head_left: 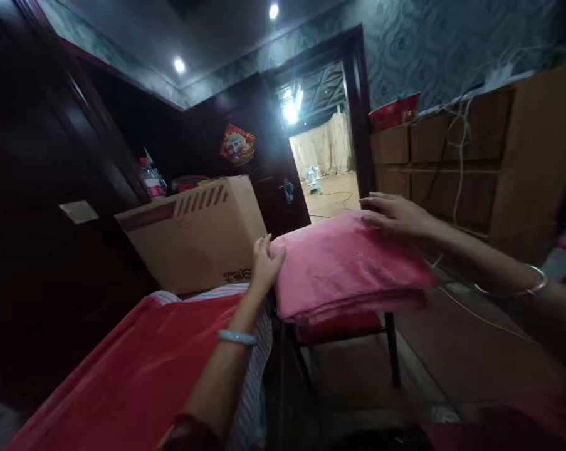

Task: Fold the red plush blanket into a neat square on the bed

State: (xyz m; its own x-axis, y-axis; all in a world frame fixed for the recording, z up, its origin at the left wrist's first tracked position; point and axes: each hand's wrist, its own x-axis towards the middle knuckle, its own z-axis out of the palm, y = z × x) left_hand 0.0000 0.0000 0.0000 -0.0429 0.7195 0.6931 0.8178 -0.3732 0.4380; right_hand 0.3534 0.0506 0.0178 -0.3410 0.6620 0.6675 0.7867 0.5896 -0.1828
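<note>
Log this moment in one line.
left hand: touching blanket edge | right hand: flat on blanket | blanket: folded, on chair

Pink folded blanket (pixel 343 266), red bed cover (pixel 123 376), striped sheet (pixel 257 351), plain brown cardboard box (pixel 193 235).

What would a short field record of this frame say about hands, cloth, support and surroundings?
Left hand: pressed against the near left edge of the folded pink cloth; grip unclear
Right hand: flat and open on top of the cloth's far side
Support: the cloth lies on a red-seated chair
To the left: cardboard box, with a red cloth spread in front
Behind: open doorway; wooden cabinet at right
</note>
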